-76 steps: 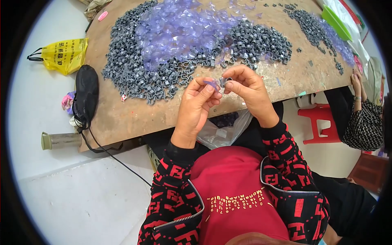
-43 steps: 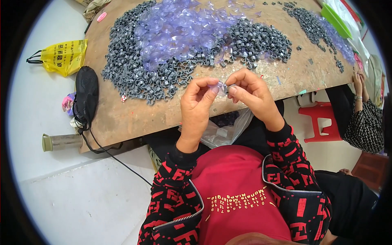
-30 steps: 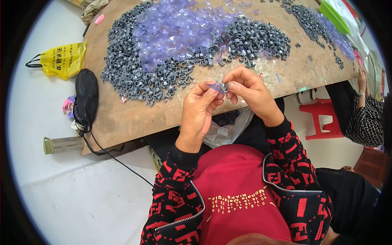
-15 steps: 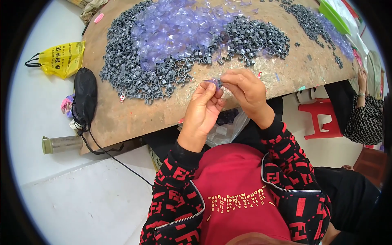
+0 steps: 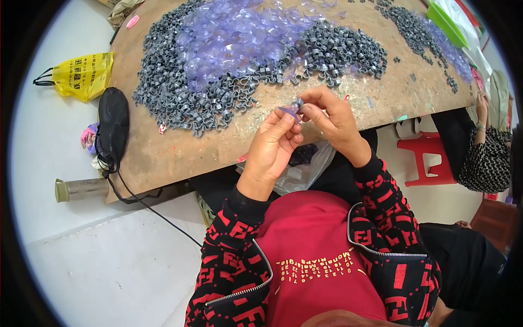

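My left hand [image 5: 273, 143] pinches a translucent purple suction cup [image 5: 290, 112] between thumb and fingers, above the near edge of the table. My right hand [image 5: 336, 124] is closed with thumb and forefinger on a small grey plastic clip [image 5: 298, 102], held right against the cup. Whether the two are joined is hidden by my fingers. Beyond my hands lies a heap of purple suction cups [image 5: 229, 46], with loose grey clips [image 5: 185, 103] around it on the left and front. More grey clips [image 5: 343, 52] are piled to its right.
The brown table [image 5: 169, 161] ends just in front of me. A plastic bag [image 5: 308, 171] hangs below its edge. At left are a black pouch [image 5: 113, 125], a yellow bag [image 5: 84, 76] and a bottle [image 5: 81, 190]. A red stool [image 5: 427, 158] and another person [image 5: 485, 158] are at right.
My right hand has shifted slightly right and down, and the grey clip shows more clearly beside the cup. The purple cup has tilted a little in my left hand.
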`<state>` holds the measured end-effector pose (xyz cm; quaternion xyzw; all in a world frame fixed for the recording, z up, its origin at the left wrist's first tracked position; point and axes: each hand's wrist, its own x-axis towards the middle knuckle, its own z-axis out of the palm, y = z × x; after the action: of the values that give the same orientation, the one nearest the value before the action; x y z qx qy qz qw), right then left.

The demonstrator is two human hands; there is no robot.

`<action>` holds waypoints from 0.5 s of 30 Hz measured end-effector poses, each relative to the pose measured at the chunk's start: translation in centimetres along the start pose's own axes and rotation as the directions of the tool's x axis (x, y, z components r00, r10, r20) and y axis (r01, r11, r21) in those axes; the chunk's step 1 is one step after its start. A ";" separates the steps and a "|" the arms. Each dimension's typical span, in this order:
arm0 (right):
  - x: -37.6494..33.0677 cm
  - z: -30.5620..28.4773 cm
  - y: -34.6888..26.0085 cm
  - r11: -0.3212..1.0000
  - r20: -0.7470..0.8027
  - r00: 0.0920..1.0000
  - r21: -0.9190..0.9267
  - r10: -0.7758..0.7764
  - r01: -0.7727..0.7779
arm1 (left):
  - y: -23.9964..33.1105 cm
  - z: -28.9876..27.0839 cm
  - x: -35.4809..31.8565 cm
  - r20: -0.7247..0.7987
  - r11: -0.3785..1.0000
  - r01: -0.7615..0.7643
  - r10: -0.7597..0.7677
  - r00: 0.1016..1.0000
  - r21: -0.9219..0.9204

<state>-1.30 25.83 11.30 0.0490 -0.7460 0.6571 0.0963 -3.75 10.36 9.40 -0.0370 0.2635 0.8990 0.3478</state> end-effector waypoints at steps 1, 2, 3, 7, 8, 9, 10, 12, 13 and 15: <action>0.0 -0.1 -0.2 1.000 -0.001 1.000 0.002 0.001 -0.001 | -0.1 0.0 -0.1 0.010 0.999 -0.032 0.031 0.999 0.034; 0.2 -0.3 -0.6 0.986 0.054 0.996 -0.147 -0.065 0.073 | -0.1 -0.1 -0.2 0.009 0.999 -0.031 0.030 1.000 0.035; 0.3 -0.4 -0.9 0.945 0.118 0.985 -0.290 -0.124 0.153 | 0.0 -0.1 -0.3 0.015 0.997 -0.044 0.043 0.999 0.060; 0.1 -0.3 -0.8 0.908 0.156 0.979 -0.377 -0.130 0.181 | 0.3 -0.1 -0.3 0.018 0.991 -0.080 0.078 0.997 0.111; 0.1 -0.3 -0.7 0.955 0.122 0.989 -0.273 -0.083 0.114 | 0.3 0.1 -0.3 0.017 0.991 -0.079 0.078 0.997 0.108; -0.1 -0.2 -0.7 0.986 0.093 0.995 -0.161 -0.036 0.051 | 0.4 0.2 -0.4 0.023 0.980 -0.122 0.120 0.993 0.160; -0.3 -0.2 -0.9 0.986 0.095 0.995 -0.160 -0.039 0.054 | 0.5 0.3 -0.4 0.030 0.964 -0.163 0.161 0.987 0.212; -0.7 -0.4 -1.4 0.998 0.065 0.997 0.030 0.044 -0.046 | 0.7 0.1 -0.4 0.019 0.948 -0.195 0.196 0.980 0.251; -0.7 -0.4 -1.8 0.998 0.064 0.997 0.031 0.046 -0.048 | 0.8 0.0 -0.3 0.009 0.931 -0.222 0.229 0.973 0.289; -0.7 -0.4 -2.3 0.989 0.118 0.992 0.132 0.054 -0.069 | 0.9 0.1 -0.5 0.000 0.913 -0.236 0.250 0.968 0.332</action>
<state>-0.15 25.91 13.47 0.0697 -0.7051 0.7050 0.0296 -3.95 9.55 10.05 0.0357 0.4200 0.8774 0.2290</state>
